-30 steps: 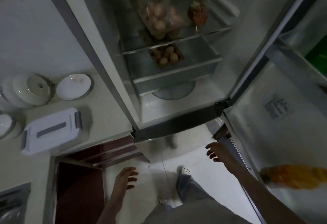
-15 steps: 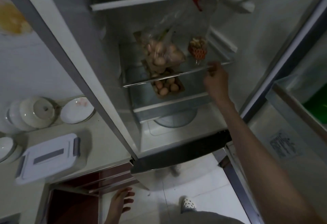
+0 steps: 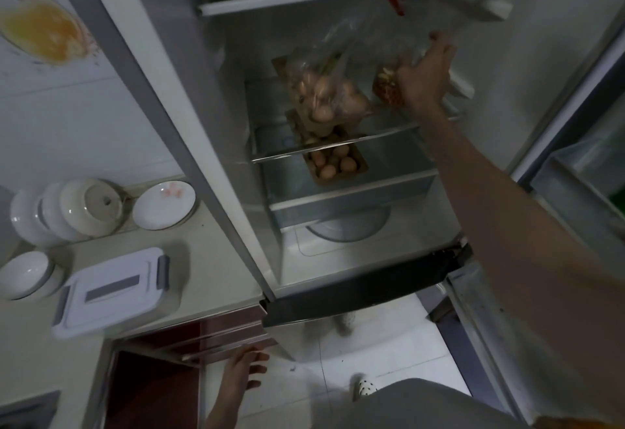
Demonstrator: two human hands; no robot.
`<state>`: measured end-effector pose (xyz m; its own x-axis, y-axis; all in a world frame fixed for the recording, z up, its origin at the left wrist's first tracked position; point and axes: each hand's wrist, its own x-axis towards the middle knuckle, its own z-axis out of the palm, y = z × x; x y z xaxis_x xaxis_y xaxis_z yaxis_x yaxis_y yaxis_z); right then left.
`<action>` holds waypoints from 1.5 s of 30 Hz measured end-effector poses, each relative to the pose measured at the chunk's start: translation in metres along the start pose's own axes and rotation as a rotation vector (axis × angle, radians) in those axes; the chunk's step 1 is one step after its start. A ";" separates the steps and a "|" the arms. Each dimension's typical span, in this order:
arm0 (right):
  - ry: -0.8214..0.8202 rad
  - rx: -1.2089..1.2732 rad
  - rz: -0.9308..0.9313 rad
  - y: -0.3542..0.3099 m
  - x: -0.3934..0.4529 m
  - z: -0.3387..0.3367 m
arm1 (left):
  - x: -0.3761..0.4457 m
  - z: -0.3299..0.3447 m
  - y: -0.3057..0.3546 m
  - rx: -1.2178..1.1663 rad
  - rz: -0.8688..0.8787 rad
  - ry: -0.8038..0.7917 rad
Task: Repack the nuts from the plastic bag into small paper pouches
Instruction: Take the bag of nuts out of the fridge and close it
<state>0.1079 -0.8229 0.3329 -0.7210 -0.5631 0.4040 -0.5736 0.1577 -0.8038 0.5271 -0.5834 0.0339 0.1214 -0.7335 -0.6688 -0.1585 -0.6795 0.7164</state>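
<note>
The fridge stands open in front of me. On its glass shelf (image 3: 382, 136) sits a clear plastic bag of reddish-brown nuts (image 3: 385, 88), at the right side, partly hidden behind my right hand (image 3: 424, 73). That hand reaches deep into the fridge, its fingers stretched up against the bag's clear upper part. Whether they have closed on the plastic is not plain. My left hand (image 3: 243, 369) hangs low by the cabinet front, fingers loosely spread, holding nothing. No paper pouches are in view.
Left of the nuts on the same shelf is a clear bag of brown eggs (image 3: 324, 93); a tray of eggs (image 3: 334, 164) lies below. The counter at left holds a lidded white box (image 3: 111, 290), plates (image 3: 164, 200) and bowls (image 3: 84, 205). The fridge door (image 3: 575, 198) is open at right.
My right hand rose from near the floor, passed the shelf edge, and now reaches the nut bag. The view tilted upward. My left hand stayed low.
</note>
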 end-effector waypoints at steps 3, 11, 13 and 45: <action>-0.050 -0.069 0.051 -0.001 0.006 0.003 | -0.007 0.000 0.005 -0.004 0.028 -0.004; -0.096 -0.168 0.037 -0.028 0.016 -0.004 | -0.013 -0.003 0.015 0.030 0.077 -0.060; -0.067 -0.196 0.018 -0.031 0.011 -0.008 | -0.012 -0.004 0.015 0.045 0.089 -0.078; 0.388 -0.199 0.661 0.172 -0.498 -0.391 | -0.242 0.216 0.021 0.928 1.222 -1.287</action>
<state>0.2160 -0.1981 0.1648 -0.9996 0.0149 0.0226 -0.0114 0.5238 -0.8518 0.2822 -0.4168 0.1678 -0.9996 0.0132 -0.0256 -0.0126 0.5999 0.8000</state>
